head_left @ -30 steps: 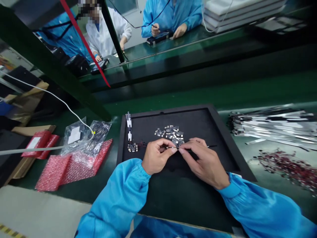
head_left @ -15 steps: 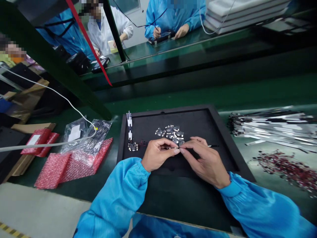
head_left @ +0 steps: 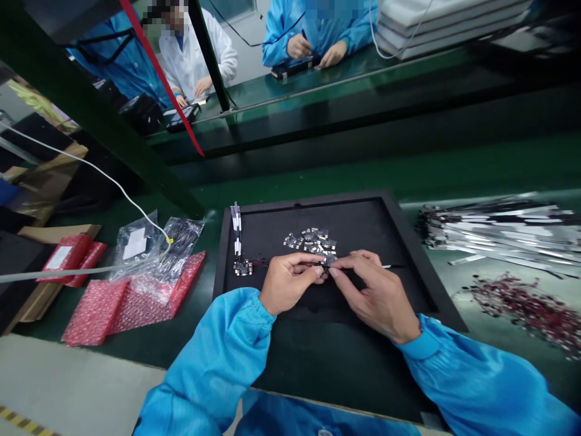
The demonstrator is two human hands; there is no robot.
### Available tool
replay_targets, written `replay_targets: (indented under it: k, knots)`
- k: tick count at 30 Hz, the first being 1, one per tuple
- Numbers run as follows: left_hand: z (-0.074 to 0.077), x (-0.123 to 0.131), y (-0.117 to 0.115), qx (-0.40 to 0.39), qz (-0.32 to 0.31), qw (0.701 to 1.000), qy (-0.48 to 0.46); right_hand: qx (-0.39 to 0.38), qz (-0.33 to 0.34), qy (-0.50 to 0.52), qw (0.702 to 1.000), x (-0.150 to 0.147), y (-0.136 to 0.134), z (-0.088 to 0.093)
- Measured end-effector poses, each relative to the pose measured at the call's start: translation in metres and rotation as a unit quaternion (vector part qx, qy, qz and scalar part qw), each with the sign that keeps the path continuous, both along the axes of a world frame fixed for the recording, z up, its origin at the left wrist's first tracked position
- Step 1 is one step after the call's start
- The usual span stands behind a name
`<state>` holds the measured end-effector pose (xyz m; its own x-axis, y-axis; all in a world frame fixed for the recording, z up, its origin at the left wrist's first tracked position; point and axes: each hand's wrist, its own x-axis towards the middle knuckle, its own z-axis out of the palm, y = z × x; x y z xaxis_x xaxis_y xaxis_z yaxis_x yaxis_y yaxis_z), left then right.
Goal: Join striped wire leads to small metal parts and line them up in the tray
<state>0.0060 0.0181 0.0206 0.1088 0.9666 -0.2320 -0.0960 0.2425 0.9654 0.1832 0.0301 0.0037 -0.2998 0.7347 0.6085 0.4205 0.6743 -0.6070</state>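
Above the black foam tray (head_left: 358, 227), my left hand (head_left: 287, 283) pinches a small circuit board (head_left: 323, 263) between thumb and fingers. My right hand (head_left: 379, 293) meets it there, thumb and forefinger closed at the board's right edge. A thin flat cable (head_left: 393, 266) sticks out to the right from behind the right hand; its gripped end is hidden by the fingers. Just beyond my fingertips lies a small pile of circuit boards (head_left: 313, 238). At the tray's left side rests a board (head_left: 242, 267) with a silver flat cable (head_left: 236, 230) and thin dark red wires.
Right of the tray lie a bundle of flat cables (head_left: 503, 227) and a heap of red-and-black wired parts (head_left: 521, 309). On the left are red bubble-wrap packs (head_left: 95, 309), clear plastic bags (head_left: 181, 242) and a white cable (head_left: 113, 175). Co-workers sit across the green bench (head_left: 254, 103).
My fingertips have shifted slightly, and more of the small circuit board shows between them. The tray's other parts stay put. Across the bench, co-workers' hands have moved a little.
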Motion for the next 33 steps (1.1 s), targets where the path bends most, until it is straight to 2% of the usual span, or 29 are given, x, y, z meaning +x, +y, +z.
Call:
replay_targets:
  k: [6,13,33]
  knots:
    - [-0.0011,0.0005,0.0019,0.033,0.02,0.997,0.06,-0.022,-0.009,0.003,1.0,-0.0005,0.0001,0.0038]
    - [-0.0056,-0.0059,0.0039,0.111,-0.003,0.98,0.167,-0.058,0.002,0.025,0.998,0.0004,0.0039,0.0025]
    - [0.0012,-0.0027,0.003,0.172,-0.013,0.966,0.19,-0.06,-0.001,0.02,0.998,0.0008,0.0039,0.0049]
